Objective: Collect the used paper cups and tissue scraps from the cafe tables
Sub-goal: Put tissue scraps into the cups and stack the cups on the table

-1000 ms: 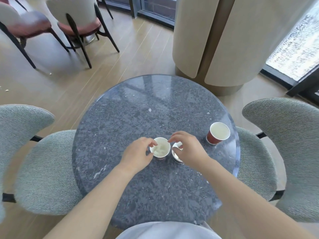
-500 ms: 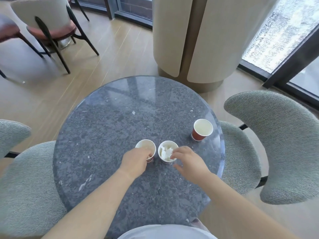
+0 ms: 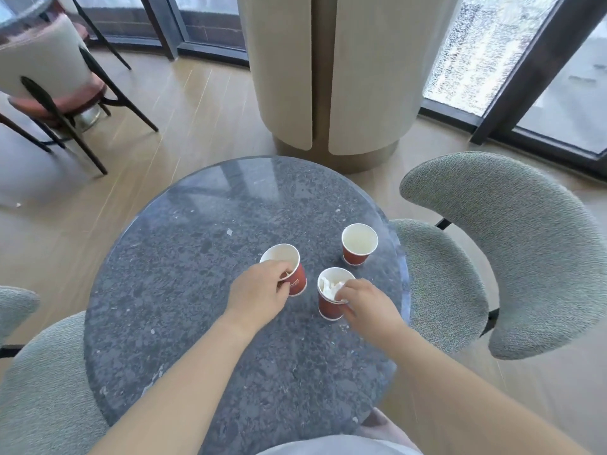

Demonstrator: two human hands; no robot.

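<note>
The left hand has drawn its cup away from the tissue cup, which stood just beside it half a second ago. The drawn cup now tilts, red side showing. The right hand now pinches the tissue cup's rim.

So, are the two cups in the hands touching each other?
Apart. The head view shows a strip of bare table between the tilted cup in the left hand and the tissue-filled cup in the right hand.
</note>
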